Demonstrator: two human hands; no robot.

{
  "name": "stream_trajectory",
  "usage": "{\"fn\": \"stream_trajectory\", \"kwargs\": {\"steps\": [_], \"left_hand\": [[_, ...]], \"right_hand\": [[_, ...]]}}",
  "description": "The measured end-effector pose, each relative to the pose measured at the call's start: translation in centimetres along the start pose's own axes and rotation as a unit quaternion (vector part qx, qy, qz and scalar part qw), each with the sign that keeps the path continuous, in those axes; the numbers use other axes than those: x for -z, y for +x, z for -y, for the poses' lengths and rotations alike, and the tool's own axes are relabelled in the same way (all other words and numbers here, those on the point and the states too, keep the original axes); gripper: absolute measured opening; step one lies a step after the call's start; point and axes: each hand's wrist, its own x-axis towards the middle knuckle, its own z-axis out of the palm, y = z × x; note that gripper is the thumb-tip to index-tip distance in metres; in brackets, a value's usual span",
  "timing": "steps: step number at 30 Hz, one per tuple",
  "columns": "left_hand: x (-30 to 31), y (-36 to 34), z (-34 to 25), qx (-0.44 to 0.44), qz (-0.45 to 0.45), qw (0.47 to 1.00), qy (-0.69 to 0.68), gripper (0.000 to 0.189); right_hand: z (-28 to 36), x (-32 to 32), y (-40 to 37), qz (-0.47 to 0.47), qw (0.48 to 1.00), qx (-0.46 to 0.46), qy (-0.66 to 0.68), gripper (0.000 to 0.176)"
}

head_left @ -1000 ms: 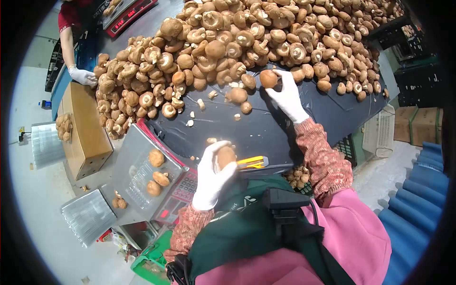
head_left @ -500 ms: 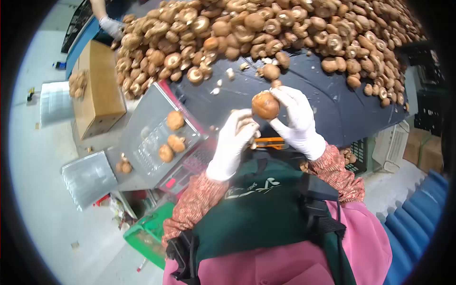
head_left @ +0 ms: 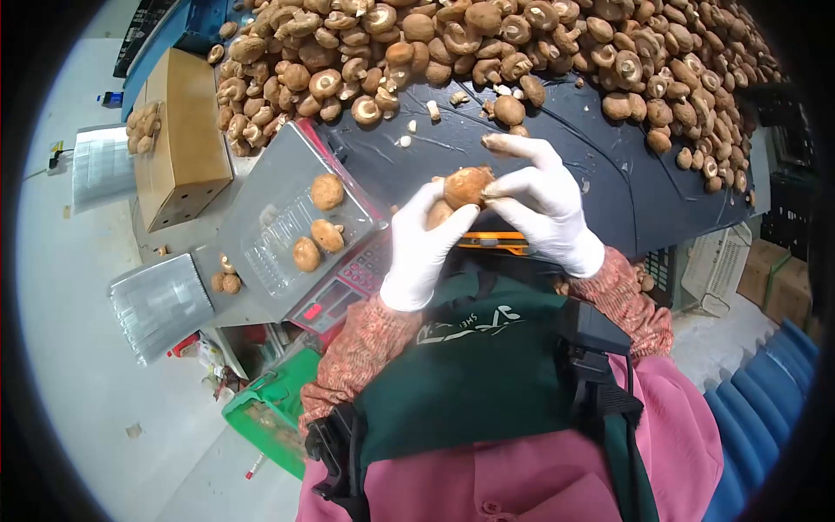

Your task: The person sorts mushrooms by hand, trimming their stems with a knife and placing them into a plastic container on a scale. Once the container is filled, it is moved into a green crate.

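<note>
Between my white-gloved hands is a brown shiitake mushroom (head_left: 468,186). My left hand (head_left: 416,257) is closed around it, with a second mushroom (head_left: 439,214) showing lower down between thumb and fingers. My right hand (head_left: 550,213) pinches the right edge of the first mushroom with thumb and a finger, while another finger stretches out above. Just below the hands lies an orange knife-like tool (head_left: 494,241), partly covered. Left of them, a clear plastic tray (head_left: 277,261) on a scale (head_left: 335,300) carries three mushrooms.
A big heap of mushrooms (head_left: 470,39) covers the far side of the black tabletop (head_left: 600,187). Cut stems (head_left: 433,110) lie in front of it. To the left are a cardboard box (head_left: 178,143) and stacked clear trays (head_left: 161,306); below, a green crate (head_left: 274,409).
The mushroom has passed from my right hand's grip into my left, and both hands now touch it. Another person's gloved hand at the upper left has left the view.
</note>
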Motion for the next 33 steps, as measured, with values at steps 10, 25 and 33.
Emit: {"fn": "stream_trajectory", "kwargs": {"steps": [10,25,33], "left_hand": [[2.1,0.6,0.6,0.104,0.067,0.888,-0.444,0.043],[19.1,-5.0,-8.3,-0.043,-0.244,0.951,0.182,0.034],[19.6,-2.2,-6.1,-0.033,-0.195,0.817,0.542,0.042]], "right_hand": [[-2.5,3.9,-5.0,0.053,0.98,-0.161,-0.101,0.007],[-2.7,1.9,-4.0,0.084,0.971,-0.22,-0.05,0.016],[-2.8,1.5,-4.4,0.106,0.972,-0.171,-0.12,0.017]]}}
